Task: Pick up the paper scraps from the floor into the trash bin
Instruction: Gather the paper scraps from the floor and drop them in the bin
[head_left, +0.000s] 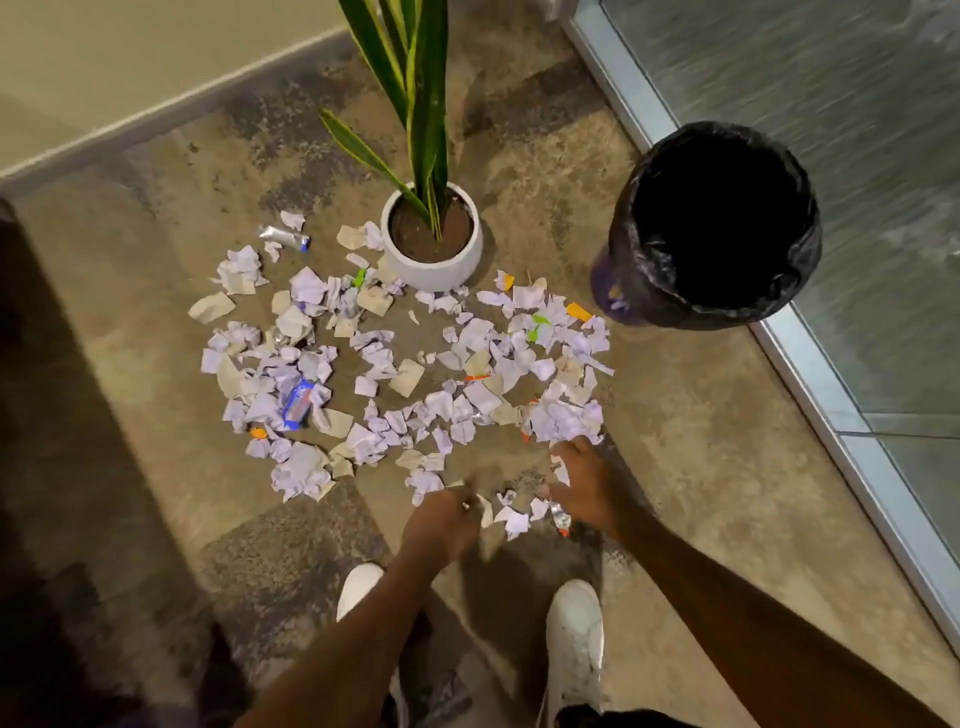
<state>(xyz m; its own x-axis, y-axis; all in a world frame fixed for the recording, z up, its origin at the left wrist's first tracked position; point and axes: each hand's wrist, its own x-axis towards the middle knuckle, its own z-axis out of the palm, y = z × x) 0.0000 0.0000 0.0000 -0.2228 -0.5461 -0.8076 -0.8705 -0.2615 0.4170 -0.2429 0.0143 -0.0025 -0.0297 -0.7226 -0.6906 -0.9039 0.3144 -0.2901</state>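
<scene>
Paper scraps (405, 374): strewn on floor (675, 415), beside trash bin (621, 265).
Left hand (441, 522): blurred; fingers' state unclear.
Right hand (582, 483): fingers apart, over scraps.

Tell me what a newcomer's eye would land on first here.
First, the wide scatter of crumpled white and lilac paper scraps on the mottled brown floor, mid-frame. Then the round trash bin lined with a black plastic bag, to the scatter's right, and the white round pot of tall green leaves at its far edge. Nearest, the left hand and right hand reach down to the scraps.
</scene>
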